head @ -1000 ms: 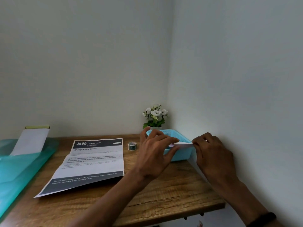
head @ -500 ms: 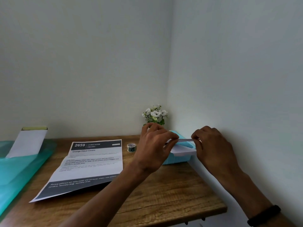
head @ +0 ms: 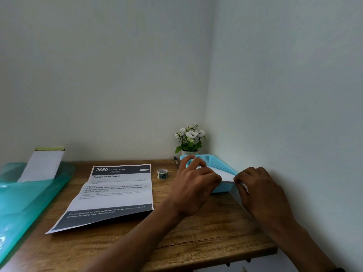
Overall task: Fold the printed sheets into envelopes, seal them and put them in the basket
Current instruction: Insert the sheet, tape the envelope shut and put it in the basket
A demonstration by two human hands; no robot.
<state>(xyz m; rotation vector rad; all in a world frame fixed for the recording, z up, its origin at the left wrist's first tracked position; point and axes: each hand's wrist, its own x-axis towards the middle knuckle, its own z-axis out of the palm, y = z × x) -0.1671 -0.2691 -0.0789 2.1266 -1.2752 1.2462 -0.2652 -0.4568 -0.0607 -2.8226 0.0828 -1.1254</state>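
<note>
Pinching one folded white paper envelope (head: 224, 174), both hands held it over the near rim of the blue perforated plastic basket (head: 216, 163), at 2 o'clock on the grained wooden desk (head: 196, 238). Left hand (head: 193, 185) gripped its left edge w/ curled fingers; right hand (head: 261, 191) pinched the right edge. One creased printed sheet (head: 114, 193) lay flat at 10 o'clock, reading "2659", "LIVING ROOM", "Change Pillow Covers". One small tape roll (head: 162, 173) sat btwn sheet & basket. One white-flower pot (head: 189, 138) at 1 o'clock; teal translucent plastic film (head: 25, 195) at 9 o'clock.
</note>
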